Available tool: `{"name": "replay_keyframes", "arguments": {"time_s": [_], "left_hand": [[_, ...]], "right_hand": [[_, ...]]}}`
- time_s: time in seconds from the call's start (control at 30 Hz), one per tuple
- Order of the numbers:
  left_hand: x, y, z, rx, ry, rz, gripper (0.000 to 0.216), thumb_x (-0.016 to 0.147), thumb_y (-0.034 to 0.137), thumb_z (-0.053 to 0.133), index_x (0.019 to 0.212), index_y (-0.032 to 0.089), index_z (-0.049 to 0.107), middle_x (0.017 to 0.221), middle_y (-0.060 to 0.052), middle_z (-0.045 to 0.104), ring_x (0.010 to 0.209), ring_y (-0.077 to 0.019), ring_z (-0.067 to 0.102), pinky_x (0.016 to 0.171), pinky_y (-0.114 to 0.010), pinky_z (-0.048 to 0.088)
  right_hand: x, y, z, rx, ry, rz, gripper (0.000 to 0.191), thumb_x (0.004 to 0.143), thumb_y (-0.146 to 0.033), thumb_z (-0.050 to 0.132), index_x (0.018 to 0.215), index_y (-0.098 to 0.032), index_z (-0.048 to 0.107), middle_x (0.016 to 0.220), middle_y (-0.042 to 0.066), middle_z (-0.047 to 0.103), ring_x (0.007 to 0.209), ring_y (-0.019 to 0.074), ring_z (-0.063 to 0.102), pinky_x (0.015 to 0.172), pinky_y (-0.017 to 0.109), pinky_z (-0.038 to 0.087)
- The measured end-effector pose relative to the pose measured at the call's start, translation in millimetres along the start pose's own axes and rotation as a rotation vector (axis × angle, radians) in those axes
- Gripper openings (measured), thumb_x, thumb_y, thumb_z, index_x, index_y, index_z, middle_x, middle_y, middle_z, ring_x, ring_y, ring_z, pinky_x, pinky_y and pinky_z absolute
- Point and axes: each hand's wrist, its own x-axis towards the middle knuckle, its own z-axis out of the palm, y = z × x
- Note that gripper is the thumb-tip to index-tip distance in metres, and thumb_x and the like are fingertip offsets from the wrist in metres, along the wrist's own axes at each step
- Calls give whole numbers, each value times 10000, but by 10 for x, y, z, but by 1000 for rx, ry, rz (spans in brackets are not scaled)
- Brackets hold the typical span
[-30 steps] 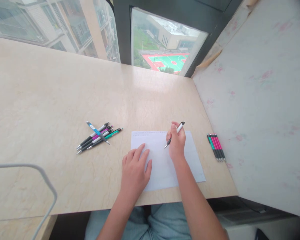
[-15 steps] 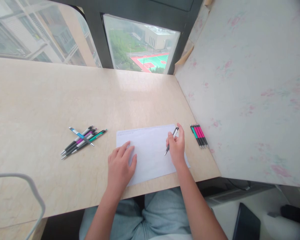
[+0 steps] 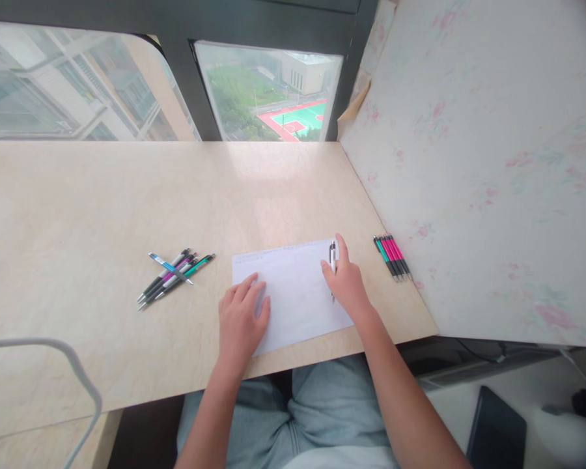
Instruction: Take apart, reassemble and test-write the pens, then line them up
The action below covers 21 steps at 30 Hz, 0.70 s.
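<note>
A sheet of white paper [image 3: 293, 286] with faint writing along its top edge lies on the desk in front of me. My left hand [image 3: 241, 312] rests open on the sheet's left side, its fingers loosely spread. Over the right part of the paper, my right hand [image 3: 346, 280] holds a silver-white and black ballpoint pen [image 3: 333, 255] by thumb and fingers, the index finger stretched out. The pen points toward me, its middle partly hidden by the hand; whether its tip touches the paper I cannot tell.
Left of the paper lies a crossed pile of several pens [image 3: 176, 277]. A row of pink and green pens [image 3: 393, 257] lies by the wallpapered wall [image 3: 488, 182] at right. A grey cable [image 3: 73, 358] curves over the desk [image 3: 127, 202] at left. Windows stand behind.
The pen in my right hand has turned from a slant to nearly straight along my line of sight. My right index finger has stretched forward. The view has shifted slightly; my left hand stays on the paper.
</note>
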Motion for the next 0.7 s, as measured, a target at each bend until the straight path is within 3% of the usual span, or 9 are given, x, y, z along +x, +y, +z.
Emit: {"name": "replay_keyframes", "arguments": {"time_s": [0.1, 0.23, 0.37, 0.53, 0.7], "left_hand": [[0, 0, -6, -12, -1, 10, 258, 921, 268, 537, 1149, 200, 636, 1320, -108, 635, 1105, -296, 577, 971, -479, 453], [5, 4, -2, -28, 1, 8, 258, 924, 261, 531, 1148, 191, 638, 1319, -115, 635, 1113, -294, 571, 989, -480, 446], [2, -4, 5, -34, 4, 6, 260, 921, 260, 530, 1149, 198, 639, 1318, -112, 636, 1108, -296, 575, 990, -483, 445], [-4, -20, 6, -56, 12, 1, 262, 916, 261, 525, 1145, 214, 641, 1311, -103, 640, 1113, -294, 587, 996, -480, 447], [0, -28, 10, -66, 17, -7, 262, 917, 270, 519, 1142, 219, 644, 1310, -101, 642, 1118, -298, 586, 996, -483, 449]], "right_hand": [[58, 38, -36, -272, -75, -44, 634, 887, -313, 556, 1482, -187, 378, 625, 10, 600, 584, 190, 566, 576, 280, 363], [8, 76, -72, -410, -146, -64, 577, 899, -323, 555, 1446, -188, 432, 765, 65, 668, 674, 215, 612, 597, 295, 376], [-145, 129, -125, -375, -97, -50, 513, 912, -366, 542, 1388, -181, 506, 838, 74, 685, 731, 219, 628, 635, 305, 409], [-306, 220, -139, -242, -43, -106, 313, 951, -300, 457, 1142, -182, 675, 910, 86, 706, 786, 207, 639, 708, 310, 445], [-355, 212, -94, -242, -1, -108, 206, 916, -295, 526, 913, -196, 706, 882, 78, 699, 763, 195, 637, 676, 295, 431]]}}
